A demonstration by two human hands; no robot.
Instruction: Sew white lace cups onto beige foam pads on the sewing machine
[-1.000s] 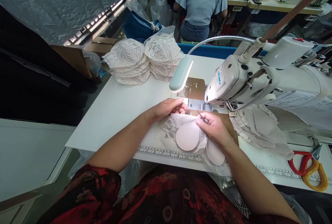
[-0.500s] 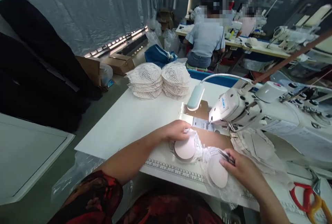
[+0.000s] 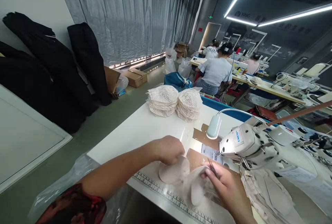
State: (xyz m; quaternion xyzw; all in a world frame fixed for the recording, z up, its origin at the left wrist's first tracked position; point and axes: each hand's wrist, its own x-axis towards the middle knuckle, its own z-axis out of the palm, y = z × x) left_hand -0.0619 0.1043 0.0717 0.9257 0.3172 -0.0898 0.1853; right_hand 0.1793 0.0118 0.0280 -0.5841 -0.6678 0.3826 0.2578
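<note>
A white lace bra (image 3: 174,172) with smooth pale cup linings lies over the front edge of the white sewing table (image 3: 124,141), above its printed ruler. My left hand (image 3: 169,150) is closed on the upper edge of the left cup, its fingertips partly hidden. At the other cup, my right hand (image 3: 224,182) pinches the bra's upper edge between thumb and fingers. Small dark thread snips (image 3: 212,168) stick up from that same hand, points upward. Just beyond is the head of a white sewing machine (image 3: 233,142).
Two stacks of lace cups (image 3: 163,101) stand at the table's far end. A lamp (image 3: 214,126) hangs over brown board by the machine. Loose pale fabric pieces (image 3: 269,189) lie beneath the machine arm. Boxes (image 3: 136,77) sit on the floor; a co-worker (image 3: 215,71) sits ahead.
The view has tipped up and shifted left. Both hands have drawn closer together, and the bra's cups have turned and folded between them. The right hand keeps the snips.
</note>
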